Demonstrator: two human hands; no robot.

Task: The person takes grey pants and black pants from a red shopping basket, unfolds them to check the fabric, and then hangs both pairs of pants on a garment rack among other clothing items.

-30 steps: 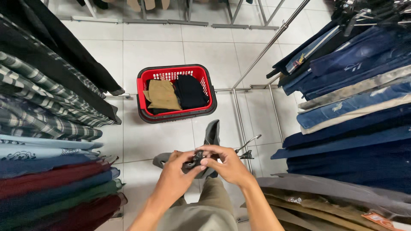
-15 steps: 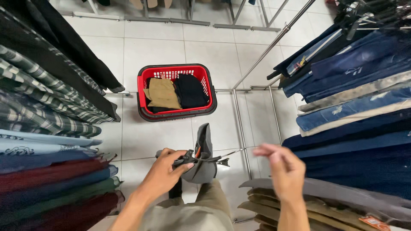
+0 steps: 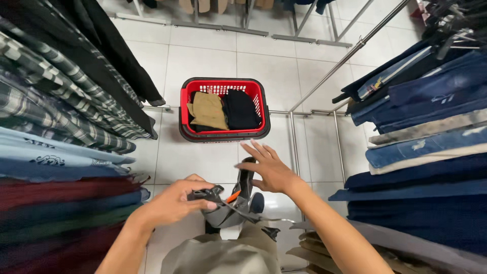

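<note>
My left hand (image 3: 175, 202) grips a black clip hanger (image 3: 223, 202) with an orange clip, from which a grey-green garment (image 3: 225, 246) hangs down in front of me. My right hand (image 3: 268, 168) is open, fingers spread, raised above the hanger and not touching it. Farther ahead on the white tiled floor stands a red laundry basket (image 3: 223, 135) holding folded tan and black clothes.
Plaid, blue and dark red shirts hang on a rack (image 3: 56, 152) at the left. Jeans and dark trousers (image 3: 426, 142) hang on a metal rail (image 3: 345, 57) at the right. Folded beige trousers (image 3: 324, 251) lie at lower right. More racks stand at the back.
Both hands were together on the hanger. My right hand let go, swung out to the right, then came forward and up over the hanger. The left hand kept its hold.
</note>
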